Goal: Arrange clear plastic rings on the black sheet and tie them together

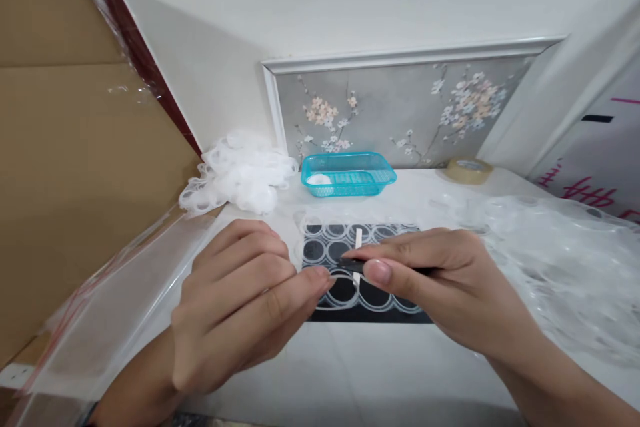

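Observation:
Near the centre, my left hand (245, 300) is closed, its thumb and forefinger pinching the edge of a clear plastic ring (336, 307). The ring is lifted at a tilt over a black mat (320, 315). My right hand (430, 273) is closed on a slim black tool (353, 265) that looks like tweezers, its tip pointing left, close to the left fingertips. Beneath the hands, a clear sheet of joined rings (314, 251) lies on the mat. A narrow white strip (359, 239) runs across it, partly behind the tool.
A blue plastic basket (383, 178) holding a small white item (319, 180) stands by the wall. White ring-shaped pieces (240, 173) are heaped left of it. Clear ring sheets (570, 260) pile up at right, near a tape roll (469, 171). A cardboard box (85, 147) borders the left.

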Demonstrator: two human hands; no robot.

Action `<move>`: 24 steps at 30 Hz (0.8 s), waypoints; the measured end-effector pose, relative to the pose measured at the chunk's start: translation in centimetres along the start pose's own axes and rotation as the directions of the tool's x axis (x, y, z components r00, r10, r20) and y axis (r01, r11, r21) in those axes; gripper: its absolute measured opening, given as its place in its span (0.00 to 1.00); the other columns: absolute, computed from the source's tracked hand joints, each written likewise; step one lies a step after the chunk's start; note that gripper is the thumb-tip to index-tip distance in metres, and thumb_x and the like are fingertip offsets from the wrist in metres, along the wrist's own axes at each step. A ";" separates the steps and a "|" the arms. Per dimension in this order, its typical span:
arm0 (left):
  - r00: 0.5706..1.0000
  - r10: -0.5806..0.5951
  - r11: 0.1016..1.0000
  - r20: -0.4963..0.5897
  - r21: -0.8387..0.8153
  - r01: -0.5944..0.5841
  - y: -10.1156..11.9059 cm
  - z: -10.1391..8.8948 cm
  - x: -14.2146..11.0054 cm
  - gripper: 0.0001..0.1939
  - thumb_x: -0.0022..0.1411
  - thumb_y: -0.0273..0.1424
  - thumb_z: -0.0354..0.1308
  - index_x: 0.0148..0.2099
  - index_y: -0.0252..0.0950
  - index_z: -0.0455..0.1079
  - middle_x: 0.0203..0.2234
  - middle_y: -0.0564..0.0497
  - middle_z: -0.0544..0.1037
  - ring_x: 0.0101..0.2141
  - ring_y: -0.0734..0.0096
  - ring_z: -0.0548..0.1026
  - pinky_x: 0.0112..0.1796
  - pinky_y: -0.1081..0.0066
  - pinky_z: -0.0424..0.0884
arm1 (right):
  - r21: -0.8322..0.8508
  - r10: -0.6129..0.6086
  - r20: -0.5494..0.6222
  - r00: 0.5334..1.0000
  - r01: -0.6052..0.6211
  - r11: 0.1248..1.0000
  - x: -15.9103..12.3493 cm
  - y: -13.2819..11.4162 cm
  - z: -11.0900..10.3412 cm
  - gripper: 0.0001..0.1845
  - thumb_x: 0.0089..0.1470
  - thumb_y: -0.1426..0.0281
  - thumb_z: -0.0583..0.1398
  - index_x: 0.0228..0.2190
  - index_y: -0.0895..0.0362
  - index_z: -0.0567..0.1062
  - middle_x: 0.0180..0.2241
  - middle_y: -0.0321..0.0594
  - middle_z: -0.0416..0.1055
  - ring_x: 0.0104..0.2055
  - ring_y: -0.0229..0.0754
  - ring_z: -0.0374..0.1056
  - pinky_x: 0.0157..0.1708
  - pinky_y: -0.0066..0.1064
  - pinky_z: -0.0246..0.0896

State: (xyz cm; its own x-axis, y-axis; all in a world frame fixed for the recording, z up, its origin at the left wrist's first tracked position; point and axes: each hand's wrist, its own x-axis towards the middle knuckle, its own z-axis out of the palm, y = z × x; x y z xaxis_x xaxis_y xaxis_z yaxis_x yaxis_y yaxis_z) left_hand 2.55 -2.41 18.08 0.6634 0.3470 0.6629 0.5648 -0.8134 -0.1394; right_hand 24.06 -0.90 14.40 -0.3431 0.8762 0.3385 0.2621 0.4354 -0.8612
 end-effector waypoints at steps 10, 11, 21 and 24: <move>1.000 0.026 0.999 -0.005 0.044 -0.026 -0.3 -0.1 0.1 0.06 0.58 0.19 0.57 0.36 0.35 0.69 0.20 0.56 0.73 0.24 0.74 0.71 0.29 0.65 0.73 | 0.023 -0.009 0.079 0.997 0.007 1.000 0.1 0.0 -0.1 0.13 0.55 0.60 0.60 0.34 0.51 0.82 0.24 0.38 0.75 0.26 0.36 0.68 0.22 0.24 0.62; 1.000 0.013 0.999 -0.009 0.050 -0.012 -0.2 -0.1 0.2 0.06 0.58 0.19 0.57 0.35 0.35 0.69 0.21 0.56 0.73 0.24 0.74 0.71 0.29 0.65 0.73 | 0.028 -0.008 0.082 0.997 0.005 1.000 0.1 -0.1 -0.1 0.13 0.55 0.60 0.60 0.34 0.51 0.82 0.23 0.38 0.74 0.25 0.36 0.67 0.21 0.24 0.62; 1.000 0.031 0.999 -0.003 0.042 -0.031 -0.3 -0.1 0.2 0.06 0.58 0.19 0.57 0.35 0.35 0.69 0.20 0.55 0.73 0.24 0.73 0.71 0.28 0.66 0.73 | 0.071 -0.002 0.112 0.994 -0.006 0.997 0.0 0.0 -0.1 0.14 0.55 0.61 0.60 0.38 0.52 0.81 0.21 0.37 0.71 0.23 0.34 0.63 0.19 0.23 0.57; 1.000 0.024 0.998 -0.008 0.051 -0.023 -0.3 -0.2 0.2 0.06 0.58 0.20 0.56 0.35 0.36 0.69 0.20 0.56 0.73 0.24 0.73 0.71 0.28 0.66 0.74 | 0.077 0.003 0.115 0.993 -0.012 0.997 0.0 0.0 -0.1 0.13 0.55 0.61 0.60 0.38 0.52 0.81 0.22 0.37 0.72 0.24 0.34 0.64 0.20 0.23 0.58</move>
State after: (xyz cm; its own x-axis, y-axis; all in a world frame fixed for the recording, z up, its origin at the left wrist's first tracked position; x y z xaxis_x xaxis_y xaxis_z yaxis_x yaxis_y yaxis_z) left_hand 2.42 -2.21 18.40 0.6729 0.3240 0.6650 0.5736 -0.7962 -0.1924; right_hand 24.11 -0.86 14.49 -0.4437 0.8479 0.2900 0.1959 0.4076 -0.8919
